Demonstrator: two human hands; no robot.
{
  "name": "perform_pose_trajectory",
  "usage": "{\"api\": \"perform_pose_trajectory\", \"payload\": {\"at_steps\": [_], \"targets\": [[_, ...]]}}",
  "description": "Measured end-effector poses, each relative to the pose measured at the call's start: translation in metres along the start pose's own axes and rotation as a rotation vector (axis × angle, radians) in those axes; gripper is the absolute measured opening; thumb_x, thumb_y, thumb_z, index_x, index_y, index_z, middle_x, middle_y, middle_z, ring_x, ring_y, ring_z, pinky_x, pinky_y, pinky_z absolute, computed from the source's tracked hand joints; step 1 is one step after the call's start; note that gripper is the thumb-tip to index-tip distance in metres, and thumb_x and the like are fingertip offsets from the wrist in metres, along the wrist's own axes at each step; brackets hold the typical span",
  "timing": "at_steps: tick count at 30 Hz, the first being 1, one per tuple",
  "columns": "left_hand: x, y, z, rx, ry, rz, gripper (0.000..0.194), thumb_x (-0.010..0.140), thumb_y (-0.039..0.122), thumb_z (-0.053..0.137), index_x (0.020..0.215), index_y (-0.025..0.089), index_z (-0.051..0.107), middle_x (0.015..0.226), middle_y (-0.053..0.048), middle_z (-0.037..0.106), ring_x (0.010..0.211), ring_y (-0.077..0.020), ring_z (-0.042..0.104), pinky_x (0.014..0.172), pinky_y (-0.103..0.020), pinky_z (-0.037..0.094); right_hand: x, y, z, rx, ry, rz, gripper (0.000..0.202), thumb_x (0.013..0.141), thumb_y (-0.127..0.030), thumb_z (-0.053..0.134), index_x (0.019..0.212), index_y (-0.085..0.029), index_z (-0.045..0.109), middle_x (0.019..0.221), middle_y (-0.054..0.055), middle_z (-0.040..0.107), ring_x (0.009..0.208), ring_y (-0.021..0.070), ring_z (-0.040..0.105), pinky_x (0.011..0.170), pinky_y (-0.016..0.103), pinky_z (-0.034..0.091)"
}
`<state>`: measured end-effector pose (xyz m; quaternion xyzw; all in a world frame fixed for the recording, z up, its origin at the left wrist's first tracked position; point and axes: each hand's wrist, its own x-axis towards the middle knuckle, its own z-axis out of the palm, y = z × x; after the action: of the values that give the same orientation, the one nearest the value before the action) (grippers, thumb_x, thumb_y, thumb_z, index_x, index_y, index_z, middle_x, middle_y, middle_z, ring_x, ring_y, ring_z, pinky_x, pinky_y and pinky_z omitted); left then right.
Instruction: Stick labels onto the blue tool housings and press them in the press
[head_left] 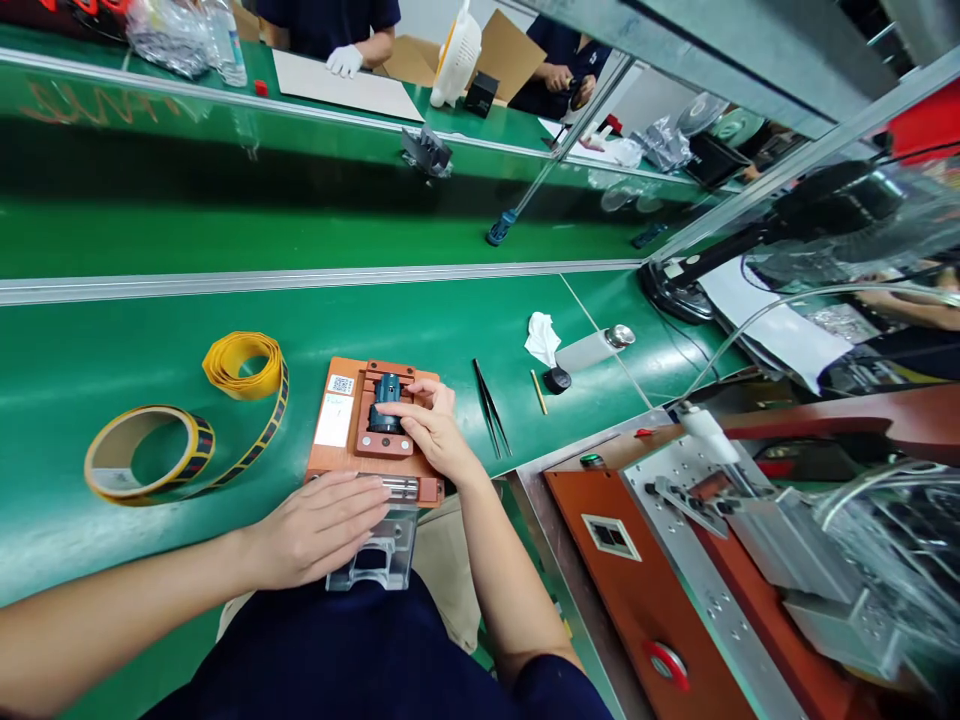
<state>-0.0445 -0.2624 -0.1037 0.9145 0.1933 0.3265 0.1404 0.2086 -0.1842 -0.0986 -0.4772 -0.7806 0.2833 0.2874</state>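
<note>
An orange-brown fixture block (pixel 349 458) with white labels lies at the bench's front edge. In its recess sits a dark blue cylindrical part (pixel 388 390). My right hand (pixel 435 425) reaches over the fixture's right side, its index finger stretched onto the blue part and its other fingers slightly bent. Flat across the fixture's front edge lies my left hand (pixel 322 525), fingers extended and side by side, partly covering a metal hinge bar (pixel 403 489). A clear plastic cover (pixel 390 555) hangs from that front edge, below my left fingers.
Yellow tape rolls (pixel 150 412) (pixel 244 366) lie left. Black tweezers (pixel 491 410), a yellow stick (pixel 539 392), a bottle (pixel 589 352) and white tissue (pixel 541 338) lie right. An orange-and-metal machine (pixel 637 560) stands at the front right. Other people work across the bench.
</note>
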Motion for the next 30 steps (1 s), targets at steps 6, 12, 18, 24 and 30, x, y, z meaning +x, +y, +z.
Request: {"api": "perform_pose_trajectory", "payload": {"at_steps": [6, 12, 18, 24, 30], "targets": [[0.004, 0.002, -0.001, -0.037, 0.076, 0.009, 0.053, 0.095, 0.008, 0.057, 0.146, 0.015, 0.052, 0.134, -0.014, 0.069, 0.131, -0.0252, 0.06, 0.113, -0.043, 0.048, 0.015, -0.013, -0.002, -0.01, 0.144, 0.127, 0.035, 0.09, -0.047, 0.067, 0.114, -0.021, 0.066, 0.111, 0.008, 0.055, 0.113, 0.0258, 0.051, 0.1, 0.045, 0.047], [0.049, -0.01, -0.024, -0.057, 0.326, -0.286, 0.039, 0.096, 0.014, 0.06, 0.132, 0.026, 0.064, 0.128, -0.008, 0.072, 0.122, -0.0236, 0.065, 0.111, -0.046, 0.046, 0.016, -0.043, -0.007, -0.239, 0.104, 0.087, 0.04, 0.076, -0.053, 0.078, 0.091, -0.021, 0.059, 0.096, 0.008, 0.063, 0.097, 0.0275, 0.058, 0.086, 0.043, 0.051], [0.12, -0.045, -0.044, -0.764, 0.457, -0.778, 0.053, 0.086, 0.048, 0.074, 0.131, 0.02, 0.067, 0.13, -0.013, 0.069, 0.117, -0.0292, 0.067, 0.098, -0.043, 0.057, -0.002, -0.074, -0.033, -0.105, 0.245, -0.013, 0.048, 0.082, -0.046, 0.077, 0.12, -0.024, 0.059, 0.118, 0.011, 0.069, 0.112, 0.0301, 0.064, 0.099, 0.046, 0.05], [0.156, -0.033, -0.042, -1.165, 0.51, -0.755, 0.051, 0.071, 0.044, 0.089, 0.111, 0.016, 0.077, 0.11, -0.012, 0.077, 0.095, -0.0239, 0.073, 0.083, -0.033, 0.06, -0.015, -0.08, -0.046, 0.355, 0.272, 0.117, 0.036, 0.088, -0.048, 0.069, 0.114, -0.025, 0.059, 0.106, 0.004, 0.069, 0.094, 0.0206, 0.066, 0.086, 0.036, 0.054], [0.16, -0.027, -0.036, -1.201, 0.511, -0.728, 0.043, 0.073, 0.04, 0.088, 0.108, 0.017, 0.078, 0.108, -0.011, 0.078, 0.098, -0.0226, 0.072, 0.09, -0.032, 0.057, -0.007, -0.079, -0.025, 0.945, 0.262, 0.32, 0.034, 0.085, -0.052, 0.068, 0.095, -0.025, 0.048, 0.069, -0.009, 0.05, 0.045, 0.0047, 0.032, 0.041, 0.017, 0.022]]}}
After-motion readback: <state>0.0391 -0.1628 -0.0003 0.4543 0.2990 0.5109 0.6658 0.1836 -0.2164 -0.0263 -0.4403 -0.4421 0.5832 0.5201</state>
